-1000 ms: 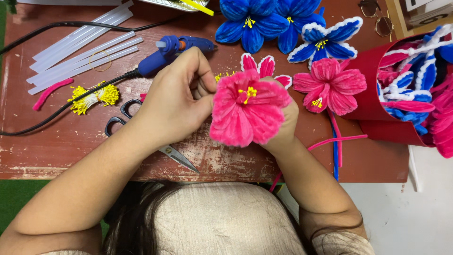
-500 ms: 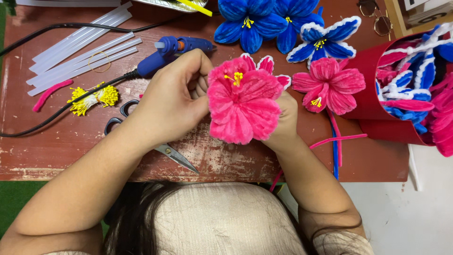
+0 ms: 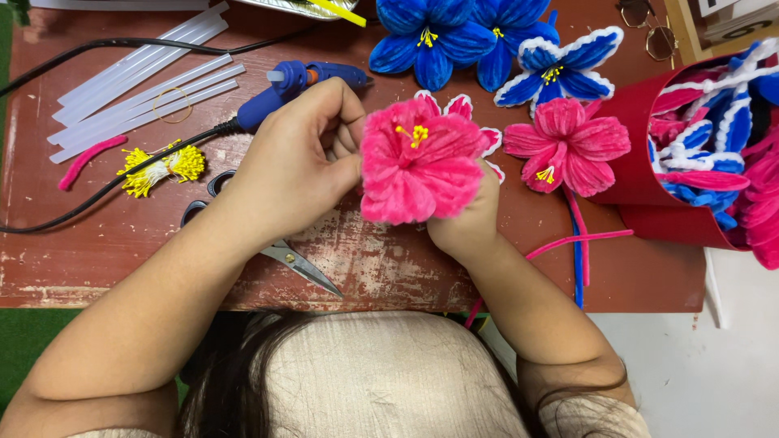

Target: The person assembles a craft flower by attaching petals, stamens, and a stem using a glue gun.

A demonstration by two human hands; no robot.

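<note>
A fluffy pink pipe-cleaner flower (image 3: 415,166) with yellow stamens is held above the worn red table (image 3: 389,268). My right hand (image 3: 466,223) grips it from below, mostly hidden under the petals. My left hand (image 3: 296,162) pinches the flower's left petal edge with curled fingers. Just behind my left hand lies a blue glue gun (image 3: 296,85) with a black cord.
Clear glue sticks (image 3: 138,81), a yellow stamen bundle (image 3: 166,166) and scissors (image 3: 280,251) lie to the left. Blue flowers (image 3: 479,40), another pink flower (image 3: 568,146) and a red container (image 3: 649,162) full of flowers sit at the right. Loose pink and blue stems (image 3: 578,243) lie nearby.
The pink flower has tilted up and back, so its face and stamens now point more toward the far side. Both hands stayed on it.
</note>
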